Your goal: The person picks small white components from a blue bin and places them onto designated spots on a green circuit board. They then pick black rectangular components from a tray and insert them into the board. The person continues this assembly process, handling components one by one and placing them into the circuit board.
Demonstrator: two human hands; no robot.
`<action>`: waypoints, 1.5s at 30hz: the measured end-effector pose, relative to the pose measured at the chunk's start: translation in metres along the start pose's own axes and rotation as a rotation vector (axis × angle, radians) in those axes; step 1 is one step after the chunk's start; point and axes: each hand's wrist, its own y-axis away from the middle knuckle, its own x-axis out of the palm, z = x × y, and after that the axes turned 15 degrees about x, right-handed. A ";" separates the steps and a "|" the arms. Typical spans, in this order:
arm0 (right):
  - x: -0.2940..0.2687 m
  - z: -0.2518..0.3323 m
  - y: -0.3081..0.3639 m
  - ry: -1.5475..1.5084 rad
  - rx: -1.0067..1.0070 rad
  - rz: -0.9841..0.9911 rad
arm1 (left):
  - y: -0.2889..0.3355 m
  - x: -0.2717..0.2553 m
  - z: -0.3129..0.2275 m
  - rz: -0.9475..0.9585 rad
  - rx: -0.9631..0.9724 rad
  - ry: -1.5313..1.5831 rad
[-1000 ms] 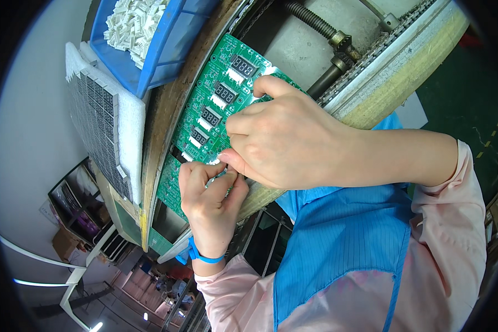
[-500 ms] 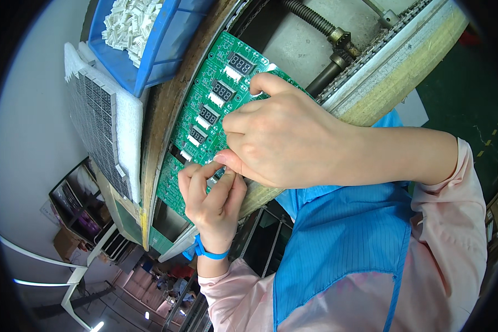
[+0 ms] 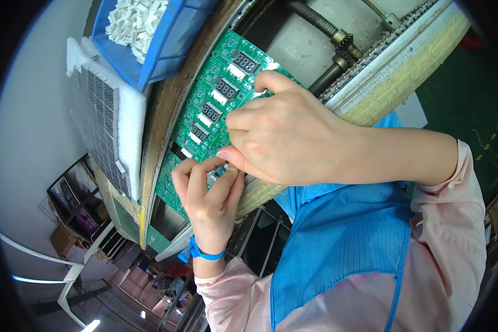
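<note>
A green circuit board [image 3: 200, 91] lies slanted on the rails of a conveyor, carrying a row of black digit displays [image 3: 226, 88] with white connectors [image 3: 237, 72] beside them. At the board's near end, my left hand [image 3: 207, 193], with a blue band on its wrist, pinches a small dark-and-white part [image 3: 219, 171]; its exact kind is mostly hidden by the fingers. My right hand [image 3: 288, 135] is curled over the board's right side. Its thumb meets the left fingertips at the small part, while the other fingers are bent inward and whatever they hold is hidden.
A blue bin [image 3: 169, 41] of white connectors stands at the upper left. Below it, white foam [image 3: 128, 127] carries rows of dark displays. A second green board [image 3: 171, 188] adjoins the near end. A threaded shaft [image 3: 315, 19] and chain run beyond the right rail [image 3: 393, 61].
Both hands stay together at the same spot, with the left fingers shifted slightly. The view has moved a little; the board and bin appear slightly displaced.
</note>
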 end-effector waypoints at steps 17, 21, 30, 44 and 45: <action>-0.082 -0.029 -0.037 0.036 0.305 0.160 | 0.028 -0.064 0.105 -0.470 -0.251 -0.261; -0.110 -0.017 -0.063 0.056 0.340 0.394 | 0.051 -0.058 0.134 -0.477 -0.385 0.146; -0.029 0.065 -0.138 -0.065 -0.287 0.171 | 0.050 -0.056 0.138 -0.413 -0.136 -0.062; 0.048 0.083 -0.152 0.144 -0.604 -0.010 | 0.051 -0.043 0.127 -0.405 -0.015 -0.444; 0.049 0.082 -0.154 0.076 -0.612 -0.045 | 0.048 -0.038 0.126 -0.411 0.006 -0.524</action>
